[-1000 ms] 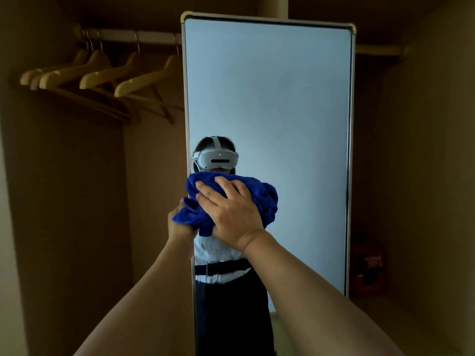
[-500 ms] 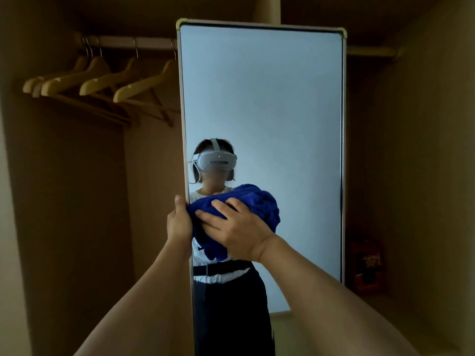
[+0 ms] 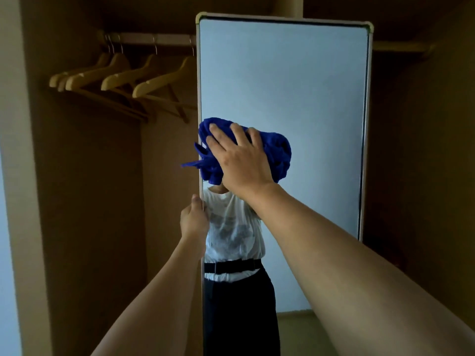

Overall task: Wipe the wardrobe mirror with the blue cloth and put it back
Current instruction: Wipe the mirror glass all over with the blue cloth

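A tall mirror (image 3: 295, 80) with a pale frame stands out from the open wardrobe. My right hand (image 3: 240, 160) lies flat, fingers spread, pressing a bunched blue cloth (image 3: 279, 152) against the glass near its left edge, at mid height. A corner of the cloth sticks out past the frame. Lower down, my left hand (image 3: 194, 222) grips the mirror's left edge, thumb at the front. The glass reflects a person in a white shirt and dark trousers.
Several wooden hangers (image 3: 123, 78) hang on a rail (image 3: 151, 38) in the left half of the wardrobe. Brown wardrobe walls stand on both sides. The right compartment (image 3: 416, 150) is dark and little shows in it.
My right hand has slid the cloth upward on the glass after dipping lower half a second ago. My left hand stays on the mirror's edge, now well below the cloth.
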A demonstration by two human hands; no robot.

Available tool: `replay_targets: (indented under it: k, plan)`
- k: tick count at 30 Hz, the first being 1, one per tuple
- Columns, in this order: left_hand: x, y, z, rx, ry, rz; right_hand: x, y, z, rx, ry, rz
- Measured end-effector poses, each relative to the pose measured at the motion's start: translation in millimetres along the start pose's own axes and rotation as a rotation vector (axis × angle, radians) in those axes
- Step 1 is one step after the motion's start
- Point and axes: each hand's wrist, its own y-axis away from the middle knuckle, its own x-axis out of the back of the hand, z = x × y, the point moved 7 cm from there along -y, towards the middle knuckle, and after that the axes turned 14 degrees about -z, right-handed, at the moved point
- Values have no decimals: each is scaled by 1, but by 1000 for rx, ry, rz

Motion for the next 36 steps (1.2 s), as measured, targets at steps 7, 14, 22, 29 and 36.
replay_targets:
  k: [7, 14, 22, 29, 36]
  plan:
    - [-12, -2, 1, 1, 213, -118, -37, 62, -28, 90, -12, 97]
    - [-5, 2, 0, -50, 68, -22, -56, 93, -27, 311, 170, 90]
    - [-4, 4, 1, -53, 41, 51, -37, 76, 32, 195, 124, 127]
    - [-4, 8, 3, -62, 17, 105, -34, 72, 87, -85, -47, 134]
    - [-2, 14, 9, -76, -66, 123, -68, 121, 76, -270, -191, 122]
